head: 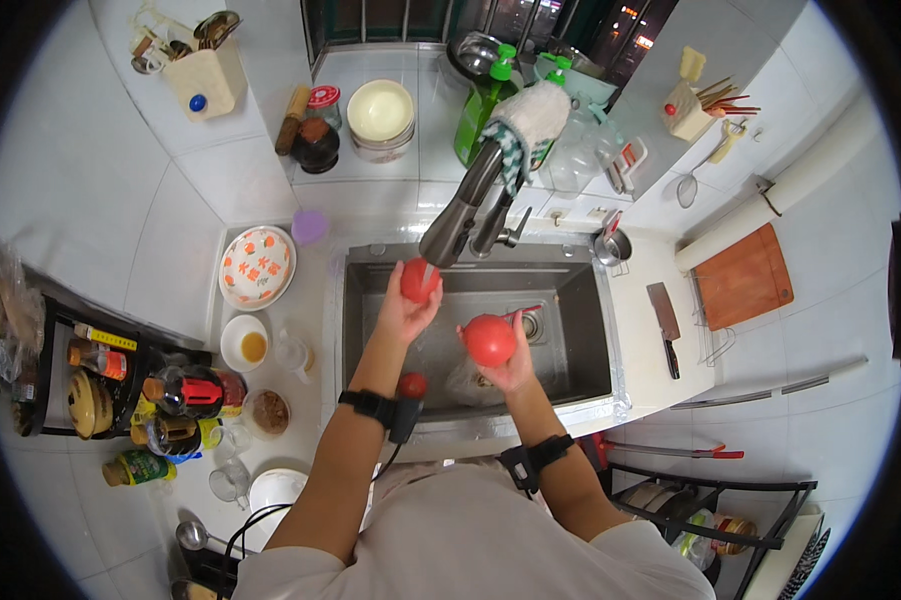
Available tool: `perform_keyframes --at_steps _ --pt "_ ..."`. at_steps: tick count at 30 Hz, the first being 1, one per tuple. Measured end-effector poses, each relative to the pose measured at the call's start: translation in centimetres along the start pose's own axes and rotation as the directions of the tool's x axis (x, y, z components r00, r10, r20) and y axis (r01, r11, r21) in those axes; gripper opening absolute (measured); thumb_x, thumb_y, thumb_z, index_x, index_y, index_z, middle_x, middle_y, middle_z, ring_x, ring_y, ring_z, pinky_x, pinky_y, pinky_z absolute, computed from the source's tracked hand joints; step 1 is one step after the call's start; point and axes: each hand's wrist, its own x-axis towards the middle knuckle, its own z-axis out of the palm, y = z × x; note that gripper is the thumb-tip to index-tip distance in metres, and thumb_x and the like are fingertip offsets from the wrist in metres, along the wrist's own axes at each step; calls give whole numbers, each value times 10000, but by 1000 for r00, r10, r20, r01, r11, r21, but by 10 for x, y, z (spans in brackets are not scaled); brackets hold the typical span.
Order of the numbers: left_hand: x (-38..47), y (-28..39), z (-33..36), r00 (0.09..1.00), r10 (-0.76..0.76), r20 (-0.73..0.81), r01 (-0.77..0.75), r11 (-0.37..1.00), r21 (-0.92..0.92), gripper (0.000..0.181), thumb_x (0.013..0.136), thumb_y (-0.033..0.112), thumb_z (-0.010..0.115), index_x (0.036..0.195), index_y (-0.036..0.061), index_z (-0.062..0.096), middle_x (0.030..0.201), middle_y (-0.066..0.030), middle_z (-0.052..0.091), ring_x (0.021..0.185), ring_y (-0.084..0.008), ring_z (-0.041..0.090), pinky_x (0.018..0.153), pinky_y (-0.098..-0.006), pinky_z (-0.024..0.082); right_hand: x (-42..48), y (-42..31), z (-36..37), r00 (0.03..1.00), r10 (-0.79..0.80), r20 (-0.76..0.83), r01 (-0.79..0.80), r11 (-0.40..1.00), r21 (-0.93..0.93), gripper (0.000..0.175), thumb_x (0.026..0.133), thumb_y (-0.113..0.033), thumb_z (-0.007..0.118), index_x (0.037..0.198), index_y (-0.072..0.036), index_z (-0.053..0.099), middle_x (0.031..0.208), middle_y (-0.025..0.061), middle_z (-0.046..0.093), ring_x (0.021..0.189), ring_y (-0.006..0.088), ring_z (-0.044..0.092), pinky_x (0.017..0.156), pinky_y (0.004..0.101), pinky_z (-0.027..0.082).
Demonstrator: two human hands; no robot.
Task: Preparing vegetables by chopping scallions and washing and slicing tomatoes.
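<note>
Directly below the grey pull-out faucet head (446, 234), my left hand (407, 319) is wrapped around a tomato (418, 280). A pale streak like running water crosses that tomato's top. My right hand (512, 373) holds another, larger-looking tomato (489, 340) over the middle of the sink (587, 330). A third tomato (412, 385) shows beside my left wrist, partly covered by the strapped device there. Under my right hand lies a clear plastic bag (465, 384) with something indistinct inside. Near the drain (530, 327), a thin red object (524, 310) is partly hidden.
A cleaver (664, 319) lies on the right counter, near a small metal pot (612, 247). On the left counter stand a patterned plate (257, 268), a white bowl with brown liquid (244, 343) and a clear pitcher (294, 356). Green pump bottles (484, 112) stand behind the faucet.
</note>
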Motion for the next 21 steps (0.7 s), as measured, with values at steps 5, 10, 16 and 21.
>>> perform_keyframes --at_steps 5,10,16,21 --pt "-18 -13 -35 874 -318 367 391 909 -142 506 811 439 553 1132 51 509 1083 -139 502 835 -192 537 590 -254 466 -1 2 -18 1000 -16 -17 18 994 105 519 835 -487 518 1124 -57 488 1172 147 502 1106 310 478 883 476 425" --pt "18 -6 -3 962 -115 247 83 987 135 398 868 331 495 1153 52 502 1105 -129 500 864 -197 537 647 -263 453 5 15 -20 978 49 -200 -39 998 53 387 839 -374 533 1115 -105 502 1170 84 523 1080 303 492 867 458 429" --pt "-31 -17 -2 897 227 378 -439 546 713 466 769 48 643 1201 29 469 1179 -107 501 1119 -202 472 948 -348 381 22 23 -29 983 91 -160 -41 956 291 431 868 -411 479 1145 -80 489 1211 121 498 1082 298 493 894 468 428" --pt "-29 -10 18 856 226 464 -510 230 829 505 771 10 621 1236 24 426 1159 -104 516 1098 -216 494 944 -370 400 44 33 3 998 49 -34 -38 963 266 507 853 -489 501 1141 -72 486 1168 129 506 1053 291 503 881 432 451"
